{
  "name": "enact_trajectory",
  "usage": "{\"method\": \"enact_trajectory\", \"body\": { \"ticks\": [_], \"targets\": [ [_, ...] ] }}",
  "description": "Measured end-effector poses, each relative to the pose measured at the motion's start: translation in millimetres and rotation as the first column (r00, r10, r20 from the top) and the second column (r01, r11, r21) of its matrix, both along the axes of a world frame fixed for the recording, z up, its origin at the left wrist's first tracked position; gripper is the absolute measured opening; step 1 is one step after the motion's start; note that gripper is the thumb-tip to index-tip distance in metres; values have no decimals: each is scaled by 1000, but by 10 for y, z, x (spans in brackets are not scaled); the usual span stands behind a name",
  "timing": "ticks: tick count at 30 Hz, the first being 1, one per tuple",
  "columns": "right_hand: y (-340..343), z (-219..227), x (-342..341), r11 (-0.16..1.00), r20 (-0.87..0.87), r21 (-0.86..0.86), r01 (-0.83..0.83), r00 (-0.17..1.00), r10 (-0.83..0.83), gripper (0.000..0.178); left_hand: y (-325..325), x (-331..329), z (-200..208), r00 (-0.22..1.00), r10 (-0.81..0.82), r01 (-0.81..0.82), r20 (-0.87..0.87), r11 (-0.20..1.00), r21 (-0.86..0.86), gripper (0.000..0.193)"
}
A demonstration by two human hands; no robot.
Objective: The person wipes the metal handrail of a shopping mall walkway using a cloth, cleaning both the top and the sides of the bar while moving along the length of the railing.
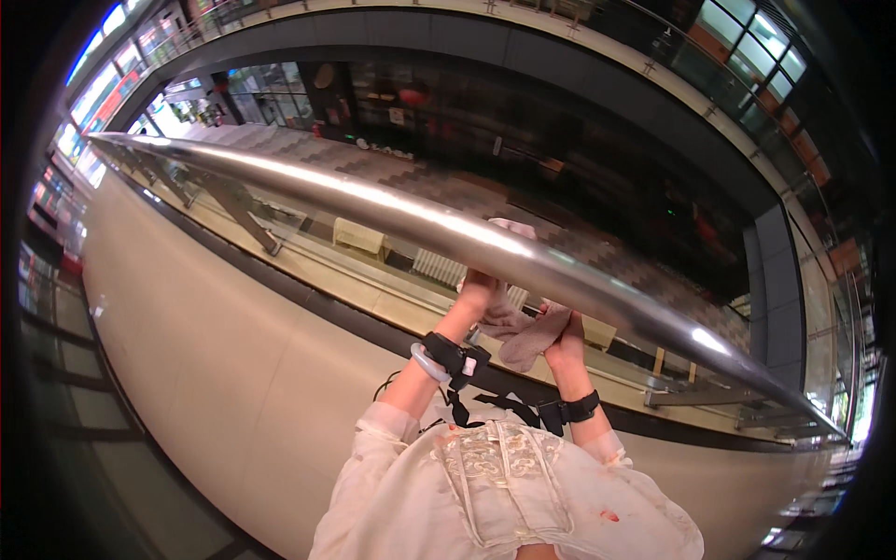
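Observation:
A pinkish-grey cloth hangs in folds just below a thick polished metal handrail. Part of the cloth also shows past the rail's far side. My left hand reaches in under the rail with cloth around it; the rail and cloth hide most of its fingers, which look closed on the fabric. To its right, my right hand is closed on the other end of the cloth, on the near side of the rail. Black straps circle both wrists, and a pale bangle sits on the left one.
Below the rail run glass panels and slanted metal posts. Beyond the rail lies a lower level with a patterned floor. Pale ribbed boxy objects stand past the glass. Beige flooring stretches along my side.

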State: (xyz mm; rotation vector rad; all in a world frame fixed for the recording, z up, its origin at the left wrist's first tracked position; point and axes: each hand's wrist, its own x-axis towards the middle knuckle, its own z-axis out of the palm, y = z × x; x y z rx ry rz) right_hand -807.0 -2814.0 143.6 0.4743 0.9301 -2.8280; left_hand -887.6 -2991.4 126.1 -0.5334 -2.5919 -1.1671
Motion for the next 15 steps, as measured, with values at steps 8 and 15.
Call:
{"method": "enact_trajectory", "body": {
  "ticks": [8,15],
  "targets": [
    [-123,118,-76,970,54,87,229,971,-234,29,-45,370,179,981,-156,80,114,866,494,19],
    [-224,139,-62,963,56,146,227,970,-238,27,12,-116,-337,982,45,10,-182,957,291,21]
  ]
}}
